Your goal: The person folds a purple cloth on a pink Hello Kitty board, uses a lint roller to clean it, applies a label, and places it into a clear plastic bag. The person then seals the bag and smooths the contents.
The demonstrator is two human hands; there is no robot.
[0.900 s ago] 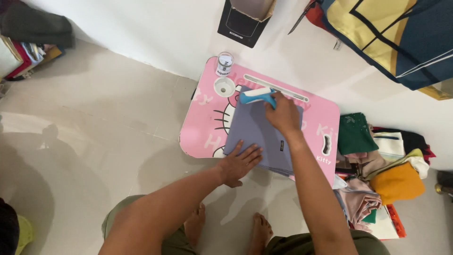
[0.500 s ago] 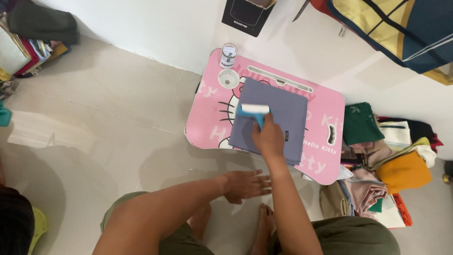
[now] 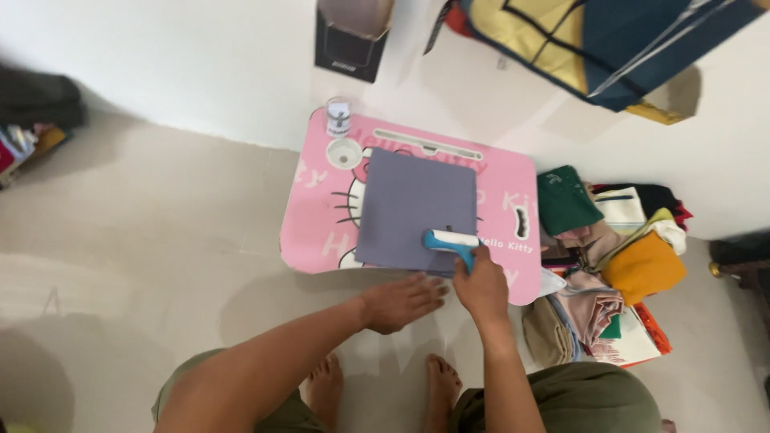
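Observation:
A folded grey-purple cloth (image 3: 413, 204) lies flat on a low pink lap table (image 3: 313, 216) with a cartoon cat print. My right hand (image 3: 481, 285) grips the blue handle of a lint roller (image 3: 451, 240), whose white head rests on the cloth's near right corner. My left hand (image 3: 401, 301) lies flat, fingers spread, at the table's near edge, touching the cloth's front hem. My bare feet show below on the floor.
A small clear jar (image 3: 338, 118) and a white round cup holder (image 3: 344, 153) sit at the table's far left corner. A heap of folded clothes (image 3: 609, 240) in green, orange and beige lies right of the table. A dark box (image 3: 351, 48) stands against the wall.
My right hand has drawn the lint roller from the cloth's far edge down to its near right corner. My left hand slid back to the front hem.

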